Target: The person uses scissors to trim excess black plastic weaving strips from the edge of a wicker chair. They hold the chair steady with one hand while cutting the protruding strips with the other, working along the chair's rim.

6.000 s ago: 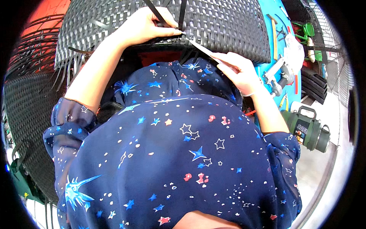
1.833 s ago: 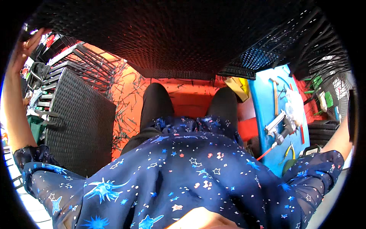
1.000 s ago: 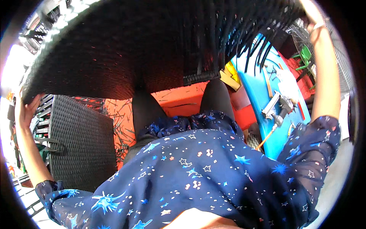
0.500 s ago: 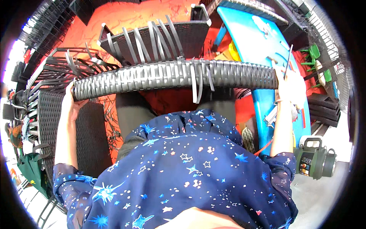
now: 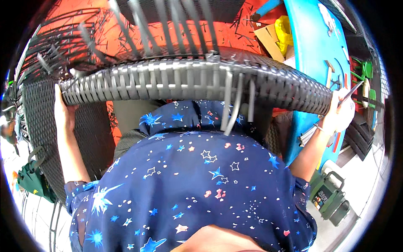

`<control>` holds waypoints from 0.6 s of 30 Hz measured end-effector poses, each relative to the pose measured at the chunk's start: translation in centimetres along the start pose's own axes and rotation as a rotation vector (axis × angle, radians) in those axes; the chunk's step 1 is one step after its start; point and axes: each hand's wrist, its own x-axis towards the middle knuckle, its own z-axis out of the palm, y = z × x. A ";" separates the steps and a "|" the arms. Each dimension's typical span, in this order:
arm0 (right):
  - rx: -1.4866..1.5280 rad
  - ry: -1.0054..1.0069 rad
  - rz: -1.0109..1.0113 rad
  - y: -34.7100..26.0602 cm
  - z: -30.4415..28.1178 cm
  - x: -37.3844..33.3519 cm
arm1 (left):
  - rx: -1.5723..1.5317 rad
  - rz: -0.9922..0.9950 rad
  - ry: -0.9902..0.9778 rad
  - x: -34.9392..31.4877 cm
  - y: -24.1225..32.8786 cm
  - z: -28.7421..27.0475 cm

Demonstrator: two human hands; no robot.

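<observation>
A long black woven wicker piece (image 5: 176, 86), slightly bowed, stretches across in front of my body. My left hand (image 5: 65, 112) clasps its left end, thumb up along the edge. At the other end, my right hand (image 5: 339, 114) grips the piece and also has a thin, pointed metal tool (image 5: 351, 91) sticking out of it; the tool's kind is unclear. Several loose flat strips (image 5: 174, 29) rise from the far edge, blurred. A few short strip ends (image 5: 228, 103) hang down over the near side, right of the middle.
A blue table (image 5: 308, 50) stands at the right with a hammer (image 5: 330, 66) on it. Behind lie a yellow bag (image 5: 283, 32) and cardboard (image 5: 268, 43). A dark wicker panel (image 5: 90, 147) is at the left, a green-black case (image 5: 325, 189) at lower right. Scraps litter the red floor (image 5: 239, 40).
The wicker piece looks larger and closer, and its right end has shifted right and down. Both hands have moved farther apart in view, still gripping the ends. The surroundings have shifted too.
</observation>
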 end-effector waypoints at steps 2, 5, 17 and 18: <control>0.069 -0.001 0.007 0.1 0.1 -0.3 | 0.274 0.158 0.115 -0.1 0.7 -0.6; 0.245 -0.004 0.024 -0.8 0.2 -1.0 | 0.903 0.478 0.307 -3.0 3.8 -1.9; -0.180 -0.059 -0.377 0.3 -0.3 -1.4 | 0.782 1.468 -0.710 -15.4 8.9 25.7; -0.221 -0.061 -0.443 0.1 -0.7 -1.6 | 0.774 1.473 -0.706 -14.9 7.6 26.7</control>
